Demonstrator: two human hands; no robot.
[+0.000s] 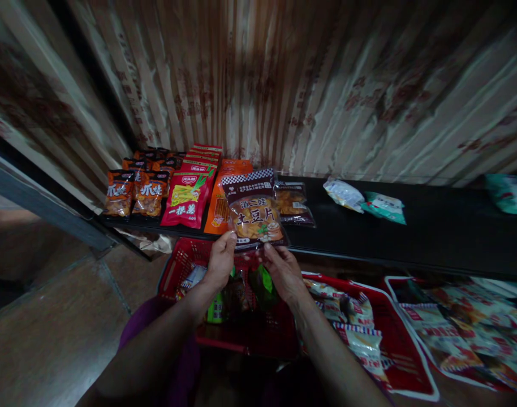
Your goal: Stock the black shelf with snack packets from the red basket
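Observation:
A dark purple bag of potato chips (255, 209) with a clear window is held up between my two hands, just over the front edge of the black shelf (360, 243). My left hand (222, 263) pinches its lower left corner, thumb on the front. At the lower right, my right hand (283, 270) grips it with the thumb on the front; the other fingers are partly hidden. Behind it lies a similar chip bag (293, 203) on the shelf. Orange packets (216, 212) and red snack bags (185, 198) stand just to the left.
Black-and-orange snack bags (148, 192) stand at the shelf's left end. A white packet (344, 195) and a green packet (384, 207) lie farther right. Below are a red basket (167, 277) under my hands and more red baskets (411, 339) of bagged snacks. A pleated curtain (262, 85) hangs behind.

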